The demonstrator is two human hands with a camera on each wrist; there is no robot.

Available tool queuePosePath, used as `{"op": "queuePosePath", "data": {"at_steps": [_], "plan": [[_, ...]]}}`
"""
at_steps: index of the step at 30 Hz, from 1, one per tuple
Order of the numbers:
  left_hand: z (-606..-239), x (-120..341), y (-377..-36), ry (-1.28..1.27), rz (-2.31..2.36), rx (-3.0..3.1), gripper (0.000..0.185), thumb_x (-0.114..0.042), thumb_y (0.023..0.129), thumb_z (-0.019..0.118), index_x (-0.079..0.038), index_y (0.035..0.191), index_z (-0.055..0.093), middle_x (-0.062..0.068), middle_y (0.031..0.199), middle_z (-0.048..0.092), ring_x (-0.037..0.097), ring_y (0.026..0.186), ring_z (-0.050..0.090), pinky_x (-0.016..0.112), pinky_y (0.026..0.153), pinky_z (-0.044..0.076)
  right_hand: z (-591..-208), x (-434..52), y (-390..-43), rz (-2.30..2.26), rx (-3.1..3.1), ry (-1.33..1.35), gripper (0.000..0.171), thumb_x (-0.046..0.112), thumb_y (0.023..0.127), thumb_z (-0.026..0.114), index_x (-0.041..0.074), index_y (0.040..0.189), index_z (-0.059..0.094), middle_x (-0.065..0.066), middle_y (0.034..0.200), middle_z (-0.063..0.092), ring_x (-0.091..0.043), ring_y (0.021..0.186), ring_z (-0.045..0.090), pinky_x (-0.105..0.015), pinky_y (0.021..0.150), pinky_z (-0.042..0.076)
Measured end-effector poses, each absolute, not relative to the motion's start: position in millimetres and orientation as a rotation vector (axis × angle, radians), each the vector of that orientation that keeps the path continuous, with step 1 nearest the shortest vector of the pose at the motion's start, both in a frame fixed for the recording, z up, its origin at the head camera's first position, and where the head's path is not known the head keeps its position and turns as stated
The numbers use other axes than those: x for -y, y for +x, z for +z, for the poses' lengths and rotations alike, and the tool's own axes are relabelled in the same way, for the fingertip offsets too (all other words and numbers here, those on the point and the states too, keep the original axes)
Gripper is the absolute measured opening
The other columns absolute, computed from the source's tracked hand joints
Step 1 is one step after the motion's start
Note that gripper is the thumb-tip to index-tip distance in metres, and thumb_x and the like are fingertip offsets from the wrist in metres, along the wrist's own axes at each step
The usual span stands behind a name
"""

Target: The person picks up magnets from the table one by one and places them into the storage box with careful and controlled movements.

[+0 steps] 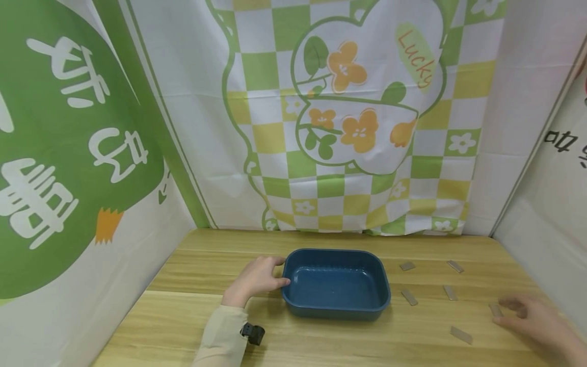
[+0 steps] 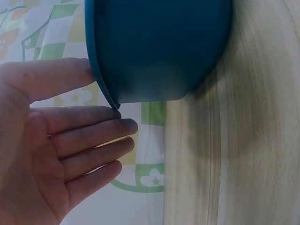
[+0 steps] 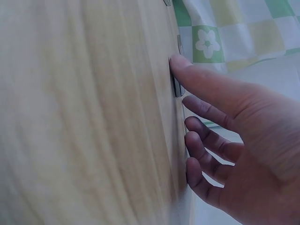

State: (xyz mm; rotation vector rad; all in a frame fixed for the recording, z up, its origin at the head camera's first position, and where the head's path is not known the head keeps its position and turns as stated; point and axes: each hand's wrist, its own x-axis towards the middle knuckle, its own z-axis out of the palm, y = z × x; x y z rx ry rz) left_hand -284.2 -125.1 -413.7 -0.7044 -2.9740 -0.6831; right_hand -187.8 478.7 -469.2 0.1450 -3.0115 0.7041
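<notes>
- Head view: left hand (image 1: 255, 279), grip spread, steadies the blue tray (image 1: 336, 306) on the bench (image 1: 174, 326).
- Right hand (image 1: 534, 316), fingers loosely spread, thumb tip on a small metal strip (image 1: 496, 309).
- Best to press lightly, slide it toward the fingers, then pinch its edges.

Even soft light; wrist views blurred, dim.

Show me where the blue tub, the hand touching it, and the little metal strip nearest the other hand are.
blue tub (image 1: 337, 285), head view, inner floor.
left hand (image 1: 255, 279), head view, back of hand.
metal strip (image 1: 495, 309), head view, its top face.
</notes>
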Motion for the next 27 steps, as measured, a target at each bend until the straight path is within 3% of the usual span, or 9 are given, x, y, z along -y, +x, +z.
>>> {"op": "queuePosePath", "data": {"at_steps": [14,27], "plan": [[-413.7,125.2,-285.2,-0.688,-0.696,2.985,0.055,-0.034,0.081,0.073,-0.005,0.126,0.06,0.012,0.125,0.063,0.034,0.115,0.059,0.051,0.092,0.049,-472.2,-484.4,-192.7,0.715,3.008,0.143,0.045,0.03,0.087,0.067,-0.009,0.109,0.061,-0.035,0.107,0.062,-0.037,0.083,0.064,-0.052,0.062,0.053],[-412.7,124.7,-285.0,-0.685,-0.694,2.987,0.055,-0.034,0.081,0.073,-0.006,0.126,0.06,0.012,0.126,0.063,0.034,0.115,0.058,0.051,0.093,0.049,-472.3,-489.6,-195.5,0.72,3.02,0.051,0.043,0.035,0.085,0.069,-0.003,0.104,0.067,-0.03,0.101,0.065,-0.04,0.086,0.064,-0.056,0.068,0.052]]}}
